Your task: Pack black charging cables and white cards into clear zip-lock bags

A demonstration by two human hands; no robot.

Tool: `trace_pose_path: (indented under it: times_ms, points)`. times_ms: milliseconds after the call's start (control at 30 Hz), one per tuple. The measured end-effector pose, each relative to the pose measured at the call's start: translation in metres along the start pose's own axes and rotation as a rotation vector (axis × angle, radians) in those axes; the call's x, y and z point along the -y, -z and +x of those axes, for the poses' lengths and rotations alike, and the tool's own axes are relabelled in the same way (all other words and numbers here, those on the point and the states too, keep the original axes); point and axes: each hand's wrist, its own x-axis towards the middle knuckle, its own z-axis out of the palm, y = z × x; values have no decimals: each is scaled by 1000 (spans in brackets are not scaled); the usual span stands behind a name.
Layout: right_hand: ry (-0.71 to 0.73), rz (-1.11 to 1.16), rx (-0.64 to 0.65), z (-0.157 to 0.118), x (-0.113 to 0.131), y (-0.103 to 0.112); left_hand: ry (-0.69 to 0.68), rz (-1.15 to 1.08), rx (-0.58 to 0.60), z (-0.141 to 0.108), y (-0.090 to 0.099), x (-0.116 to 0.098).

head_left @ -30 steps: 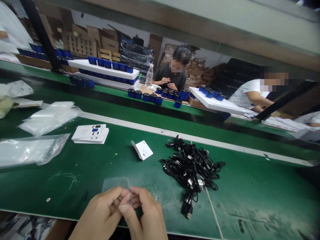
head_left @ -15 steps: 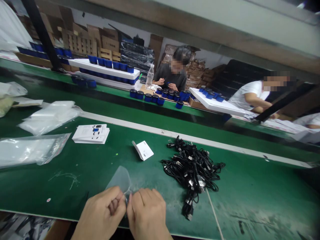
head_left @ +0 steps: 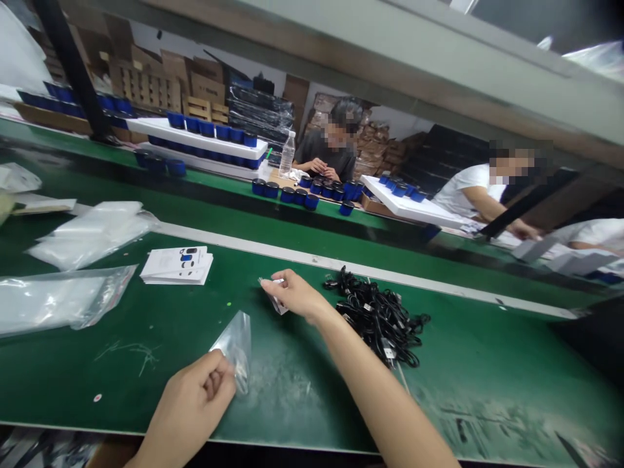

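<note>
My left hand (head_left: pixel 202 393) pinches a clear plastic bag (head_left: pixel 238 344) near the front of the green bench. The bag's upper end stands up and spreads past the fingers. Farther out, my right hand (head_left: pixel 292 296) has its thumb and fingers around a folded white leaflet (head_left: pixel 279 305), covering most of it. Right of that hand lies a tangled heap of black USB cables (head_left: pixel 385 318), partly hidden behind my forearm. A stack of printed leaflets (head_left: pixel 170 266) lies to the left of the right hand.
Clear plastic bags (head_left: pixel 63 299) lie at the left. A pale strip (head_left: pixel 234 244) crosses the bench. Beyond it stand blue jars (head_left: pixel 292 195) with black lids, white foam trays (head_left: pixel 195 133) and a plastic bottle (head_left: pixel 287 155). People work on the far side; a beam hangs overhead.
My right hand has left the plastic bag and reached forward to the folded leaflet, taking hold of it. My left hand keeps the bag at nearly the same place.
</note>
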Motion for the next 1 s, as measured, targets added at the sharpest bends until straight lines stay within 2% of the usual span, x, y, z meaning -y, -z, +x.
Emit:
trace_pose_path:
  times_ms: [67,133,333,433,567,667,733,833,933,1000]
  points:
    - [-67,37,66,18,-8,1,6,-28,6,-2,0,2]
    - [-106,65,101,24,-16,1,14,-55,21,-3,0,4]
    - [-58,167,22,13,-15,1,48,-117,56,-1,1,4]
    - [-57,190,38,13,-12,-1,70,-144,58,0,2,3]
    - [-54,152,94,20,-19,0,126,-208,63,-3,3,4]
    - [-23,94,45,18,-21,5,197,-269,50,-4,3,4]
    - [32,52,-63,6,-18,10,255,-331,39,-3,3,4]
    - [171,-6,-245,-31,-7,10,348,-456,13,2,3,2]
    - [321,-59,-332,-75,-1,-9,436,-561,-34,8,2,-1]
    - [533,-131,-368,-97,-3,-31,456,-590,-68,12,1,-4]
